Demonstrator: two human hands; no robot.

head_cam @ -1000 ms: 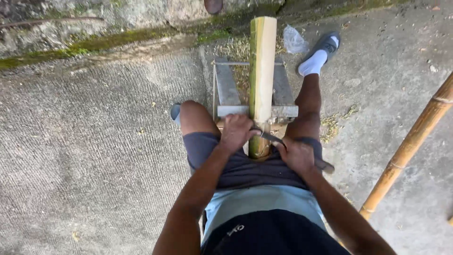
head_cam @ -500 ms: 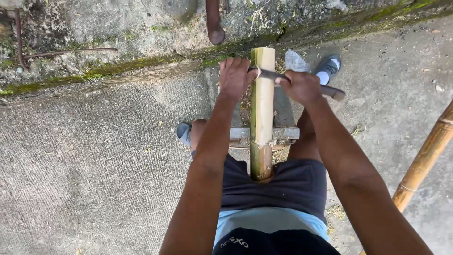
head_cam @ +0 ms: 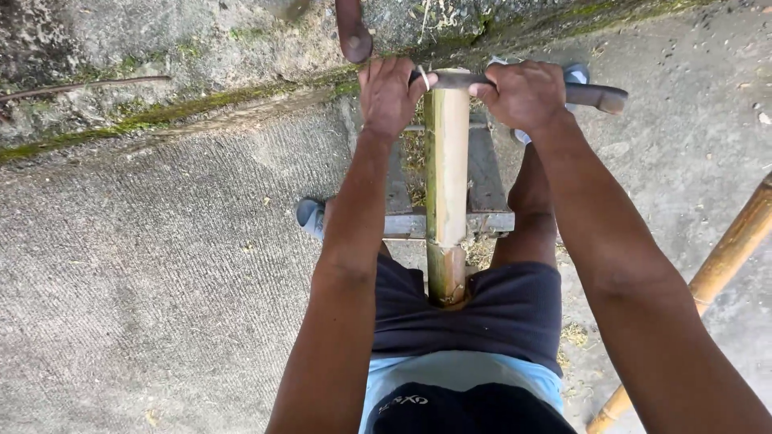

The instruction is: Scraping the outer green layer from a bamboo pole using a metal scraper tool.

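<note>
A split length of bamboo (head_cam: 448, 173) runs away from me between my legs, resting on a grey wooden stand (head_cam: 486, 221). A long knife (head_cam: 591, 95) lies crosswise on the bamboo's far end. My right hand (head_cam: 524, 94) grips its brown handle. On the other side of the bamboo my left hand (head_cam: 388, 92) is closed over the blade's far end. A thin curl of shaving stands up beside the left fingers.
A second bamboo pole (head_cam: 720, 277) leans in from the right. A mossy stone wall (head_cam: 161, 64) and a rusty pipe (head_cam: 352, 32) border the concrete ground ahead. My feet in sandals (head_cam: 310, 215) flank the stand.
Both hands have carried the knife from the near end of the bamboo, by my lap, out to its far end. The view has tilted forward with them.
</note>
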